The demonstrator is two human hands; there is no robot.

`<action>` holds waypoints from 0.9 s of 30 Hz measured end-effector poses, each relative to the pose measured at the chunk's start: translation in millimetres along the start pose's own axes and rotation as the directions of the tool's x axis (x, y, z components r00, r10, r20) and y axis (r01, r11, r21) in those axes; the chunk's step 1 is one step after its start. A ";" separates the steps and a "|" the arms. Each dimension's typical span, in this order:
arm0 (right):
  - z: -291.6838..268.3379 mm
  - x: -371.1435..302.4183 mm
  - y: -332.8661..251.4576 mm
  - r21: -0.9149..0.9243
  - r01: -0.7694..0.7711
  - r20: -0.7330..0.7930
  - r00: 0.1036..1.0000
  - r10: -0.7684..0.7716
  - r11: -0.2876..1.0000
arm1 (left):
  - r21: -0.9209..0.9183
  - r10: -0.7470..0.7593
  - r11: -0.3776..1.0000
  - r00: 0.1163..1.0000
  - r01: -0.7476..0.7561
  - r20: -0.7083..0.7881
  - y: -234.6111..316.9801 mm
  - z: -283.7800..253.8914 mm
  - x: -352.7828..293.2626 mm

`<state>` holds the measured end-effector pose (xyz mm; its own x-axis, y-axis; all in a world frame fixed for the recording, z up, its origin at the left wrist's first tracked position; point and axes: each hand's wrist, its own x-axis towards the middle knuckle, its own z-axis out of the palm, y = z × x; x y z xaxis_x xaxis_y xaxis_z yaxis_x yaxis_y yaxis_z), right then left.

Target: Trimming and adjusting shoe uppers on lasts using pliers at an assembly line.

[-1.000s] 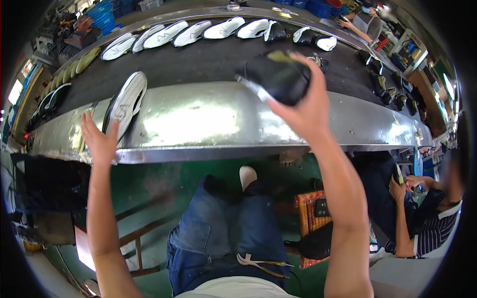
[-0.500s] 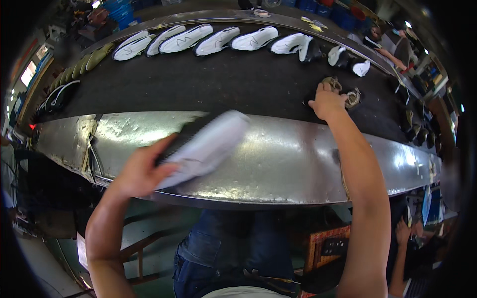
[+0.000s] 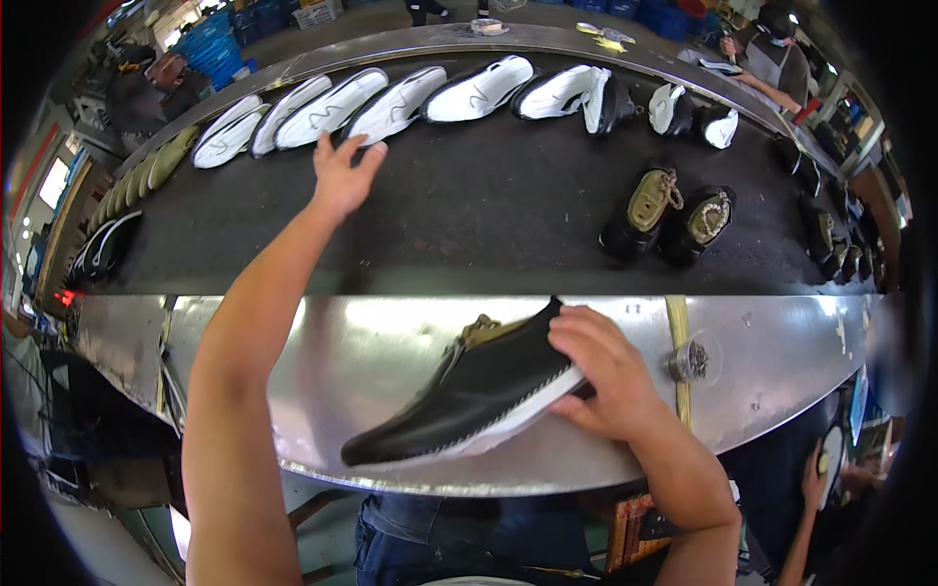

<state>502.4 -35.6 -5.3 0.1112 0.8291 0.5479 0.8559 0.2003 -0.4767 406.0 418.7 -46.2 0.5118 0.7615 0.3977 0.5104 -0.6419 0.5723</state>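
Observation:
My right hand (image 3: 611,376) grips a black shoe (image 3: 479,391) by its heel over the metal ledge, the toe pointing left and low. A white band with stitching runs along its bottom edge, and olive lining with a lace shows at its opening. My left hand (image 3: 344,181) reaches out over the dark conveyor belt, fingers apart. Its fingertips are at the near end of a white shoe sole (image 3: 399,103) with a dark scrawl; whether they touch it I cannot tell. Similar white soles (image 3: 479,90) lie in a row along the far side.
Two black shoes with olive insides (image 3: 650,205) stand on the belt at right. A clear cup of small metal pieces (image 3: 696,361) sits on the metal ledge (image 3: 762,391). Olive shoe parts (image 3: 161,161) line the left end. Another person (image 3: 777,63) works across the belt.
My left hand has gone from the ledge to the row of soles and no longer holds the white-soled piece. My right hand has come back from the pair of shoes and now holds a black shoe.

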 end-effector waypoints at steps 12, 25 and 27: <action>2.7 2.9 12.4 0.166 -0.040 0.034 0.999 0.035 0.985 | -0.032 -0.065 0.997 0.981 0.072 0.186 63.7 138.1 122.6; 12.6 -1.2 1.8 0.134 -0.012 -0.038 0.999 0.017 0.991 | 0.080 -0.064 0.996 0.937 0.039 0.344 -21.2 -115.6 -59.2; 22.8 -3.2 9.9 0.137 0.014 -0.083 0.997 -0.003 0.990 | -0.056 -0.160 0.979 0.915 0.194 0.371 -25.2 -184.3 -121.9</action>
<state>499.0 -24.4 -27.5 0.1506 0.7824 0.6043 0.7799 0.2817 -0.5590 203.4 358.5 23.1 0.6429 0.7659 0.0060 0.5602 -0.4756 0.6782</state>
